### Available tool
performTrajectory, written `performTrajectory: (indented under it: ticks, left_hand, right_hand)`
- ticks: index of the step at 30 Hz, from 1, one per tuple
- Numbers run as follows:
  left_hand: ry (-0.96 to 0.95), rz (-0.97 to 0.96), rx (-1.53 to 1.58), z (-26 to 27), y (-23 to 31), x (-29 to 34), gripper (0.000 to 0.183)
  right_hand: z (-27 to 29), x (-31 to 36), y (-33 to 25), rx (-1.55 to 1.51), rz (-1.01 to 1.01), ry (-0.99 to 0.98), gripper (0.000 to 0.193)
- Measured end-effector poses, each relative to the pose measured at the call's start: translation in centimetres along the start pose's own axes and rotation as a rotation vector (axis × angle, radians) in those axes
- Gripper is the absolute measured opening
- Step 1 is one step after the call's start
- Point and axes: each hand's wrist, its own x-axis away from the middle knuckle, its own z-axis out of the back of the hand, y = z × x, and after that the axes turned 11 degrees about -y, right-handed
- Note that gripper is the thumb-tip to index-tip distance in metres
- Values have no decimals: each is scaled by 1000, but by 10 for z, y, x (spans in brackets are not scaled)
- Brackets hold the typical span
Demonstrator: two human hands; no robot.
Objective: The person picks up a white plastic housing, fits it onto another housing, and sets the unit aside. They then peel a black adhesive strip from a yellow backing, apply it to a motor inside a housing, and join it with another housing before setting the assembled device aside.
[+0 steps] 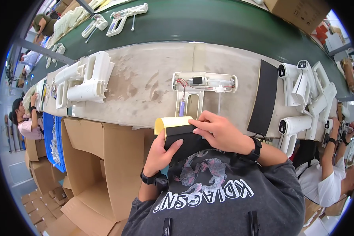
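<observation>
Close to my chest, my left hand [160,155] grips a black foam-like sheet [179,131], its thumb lying across the near face. A strip of yellow backing paper [171,122] curls along the sheet's upper edge. At the right end of that edge, my right hand [220,131] pinches with thumb and forefinger. Just beyond them on the table lies an open white gun-shaped housing half [204,82]. Inside it are red wires, a black block, a clear-white cylinder and a purple battery-like cylinder [181,109] in the handle. A thin white rod hangs from it.
White gun-shaped housings [88,80] are stacked at left, more [308,92] at right. A long black strip [261,96] lies between. Beyond runs a green conveyor [185,23] with assembled pieces. Cardboard boxes [122,169] and a blue bin [53,137] stand lower left. People work on both sides.
</observation>
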Motion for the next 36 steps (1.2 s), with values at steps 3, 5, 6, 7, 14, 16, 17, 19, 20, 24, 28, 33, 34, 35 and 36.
performTrajectory:
  ticks: [3,5,6,7,14,16,17,19,20,24,28,33,34,35,36]
  left_hand:
    - [4,-26,-98,0,4,5,44]
    - [35,-72,-143,-3,10,6,41]
    - [29,-67,-146,-1,13,8,41]
    - [-8,-67,-203,4,15,11,39]
    - [-110,-69,-340,16,19,18,35]
    - [-126,-65,-377,17,20,18,35]
    - [-132,-74,-398,17,20,18,35]
    - [-123,-81,-419,17,19,19,35]
    - [-138,-96,-410,17,18,20,36]
    - [-106,-93,-391,18,13,20,39]
    - [86,-93,-282,16,5,17,40]
    - [241,-100,31,32,-7,23,39]
    - [295,-104,86,34,-6,22,39]
    - [362,-86,153,33,-3,20,41]
    - [366,-86,155,37,-4,19,41]
  right_hand:
    - [0,-2,-10,-94,-10,20,33]
    - [5,-6,-8,-274,-48,-99,38]
    - [6,-7,-6,-278,-51,-92,38]
    - [8,-9,-4,-414,-54,-157,37]
    - [12,-13,-3,-715,-37,-296,36]
    - [9,-14,3,-715,-6,-300,36]
    - [8,-14,5,-713,24,-301,35]
    - [9,-15,7,-803,18,-338,33]
    - [9,-16,8,-893,7,-369,31]
    - [9,-21,13,-1029,-52,-443,36]
    - [4,-35,29,-917,-142,-264,43]
    - [-9,-53,34,-126,-52,116,41]
    - [-15,-54,36,29,11,141,42]
    - [-19,-54,37,30,12,139,42]
    - [-24,-54,37,50,20,156,41]
